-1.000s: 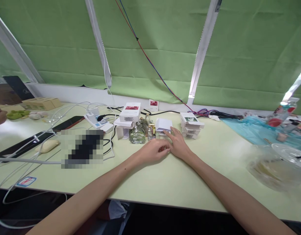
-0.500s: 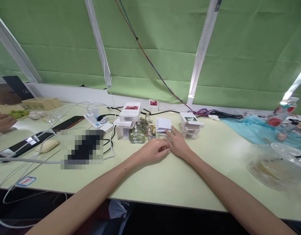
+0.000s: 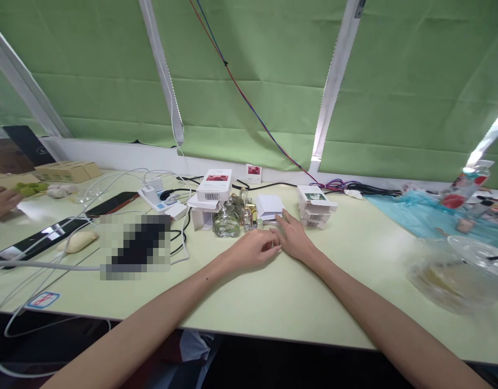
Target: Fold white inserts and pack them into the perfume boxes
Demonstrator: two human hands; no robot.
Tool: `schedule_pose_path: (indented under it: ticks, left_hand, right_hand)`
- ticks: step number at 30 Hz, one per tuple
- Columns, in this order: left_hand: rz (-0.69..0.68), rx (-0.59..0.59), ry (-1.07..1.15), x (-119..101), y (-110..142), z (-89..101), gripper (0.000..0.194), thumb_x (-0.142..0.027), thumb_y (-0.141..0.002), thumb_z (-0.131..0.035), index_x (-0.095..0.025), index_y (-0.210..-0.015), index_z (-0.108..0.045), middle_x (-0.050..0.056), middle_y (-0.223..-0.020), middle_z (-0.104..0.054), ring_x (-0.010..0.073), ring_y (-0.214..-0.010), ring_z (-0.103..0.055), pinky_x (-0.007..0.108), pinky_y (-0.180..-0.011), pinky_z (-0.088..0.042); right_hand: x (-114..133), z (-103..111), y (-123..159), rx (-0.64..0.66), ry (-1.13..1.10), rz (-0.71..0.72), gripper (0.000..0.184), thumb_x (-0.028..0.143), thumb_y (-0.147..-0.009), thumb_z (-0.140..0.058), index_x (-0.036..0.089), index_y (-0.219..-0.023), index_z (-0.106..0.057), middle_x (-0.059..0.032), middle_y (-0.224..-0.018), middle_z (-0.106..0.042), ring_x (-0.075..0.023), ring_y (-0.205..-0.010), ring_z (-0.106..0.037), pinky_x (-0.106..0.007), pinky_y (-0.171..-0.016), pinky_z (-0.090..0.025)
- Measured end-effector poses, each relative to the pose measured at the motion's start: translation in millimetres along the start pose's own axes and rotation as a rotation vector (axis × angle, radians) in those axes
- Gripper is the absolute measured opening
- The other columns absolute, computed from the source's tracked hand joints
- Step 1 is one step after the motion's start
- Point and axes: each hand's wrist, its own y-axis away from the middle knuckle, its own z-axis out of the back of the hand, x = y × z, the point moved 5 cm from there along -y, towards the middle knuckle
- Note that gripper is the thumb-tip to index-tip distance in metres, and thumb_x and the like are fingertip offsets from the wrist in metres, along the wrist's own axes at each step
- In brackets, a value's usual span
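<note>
My left hand (image 3: 255,249) rests on the table with its fingers loosely curled. The gap by its thumb shows nothing held. Beside it, my right hand (image 3: 293,236) lies palm down with fingers apart, its fingertips at the near right edge of a small white box (image 3: 269,205). Just left of that box stands a cluster of small glass perfume bottles (image 3: 248,216), with a larger round greenish bottle (image 3: 227,224) in front. A white carton with a red picture (image 3: 214,185) sits on an opened white box (image 3: 201,216). Two stacked white cartons (image 3: 314,204) stand right of my right hand.
At left lie tangled white cables (image 3: 50,266), a power strip (image 3: 155,200), a pale computer mouse (image 3: 79,241) and a blurred dark object (image 3: 139,246). Another person's hand (image 3: 4,201) is at the far left. A lidded plastic cup (image 3: 455,278) and blue plastic sheet (image 3: 406,213) are at right.
My right fingers have shifted slightly at the white box, and the box looks slightly turned. My left hand has stayed put. The other person's hand has come further into view.
</note>
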Motion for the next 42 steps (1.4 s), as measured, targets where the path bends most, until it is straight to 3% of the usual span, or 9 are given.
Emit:
schedule_pose_path:
  ticks: [9, 17, 29, 42]
  left_hand:
    - [0.031, 0.017, -0.027, 2.7, -0.5, -1.7, 0.025, -0.03, -0.094, -0.051, -0.018, -0.075, -0.06, 0.001, -0.069, -0.06, 0.0144, -0.062, -0.05, 0.028, -0.058, -0.032]
    - [-0.007, -0.004, -0.01, 2.6, -0.3, -1.9, 0.024, -0.027, -0.093, -0.052, -0.017, -0.076, -0.063, 0.002, -0.07, -0.061, 0.0135, -0.061, -0.05, 0.028, -0.058, -0.033]
    - [-0.02, -0.008, -0.012, -0.4, -0.7, -0.5, 0.022, -0.025, -0.093, -0.052, -0.018, -0.076, -0.064, 0.001, -0.074, -0.066, 0.0133, -0.065, -0.056, 0.026, -0.061, -0.036]
    - [-0.025, -0.006, -0.007, -1.2, -0.9, 0.1, 0.022, -0.024, -0.093, -0.051, -0.017, -0.075, -0.063, 0.001, -0.074, -0.065, 0.0129, -0.063, -0.054, 0.026, -0.059, -0.035]
  right_hand:
    - [-0.2, 3.9, 0.3, -0.107, -0.036, 0.005, 0.039, 0.036, -0.099, -0.048, 0.01, -0.123, -0.063, -0.0247, -0.15, -0.046, -0.0331, -0.144, -0.042, -0.049, -0.114, -0.04]
    - [-1.4, 3.4, -0.1, -0.141, -0.029, 0.095, 0.027, 0.037, -0.097, -0.05, 0.014, -0.108, -0.061, -0.0215, -0.139, -0.054, -0.0344, -0.135, -0.047, -0.052, -0.107, -0.044]
    - [0.2, 0.4, 1.4, -0.035, 0.121, 0.051, 0.048, 0.036, -0.1, -0.045, 0.01, -0.138, -0.054, -0.0232, -0.152, -0.045, -0.0358, -0.143, -0.041, -0.052, -0.114, -0.038]
    - [1.1, -0.3, 0.5, 0.037, 0.182, -0.009, 0.058, 0.041, -0.101, -0.039, 0.005, -0.146, -0.046, -0.0224, -0.159, -0.036, -0.0379, -0.146, -0.035, -0.05, -0.115, -0.037]
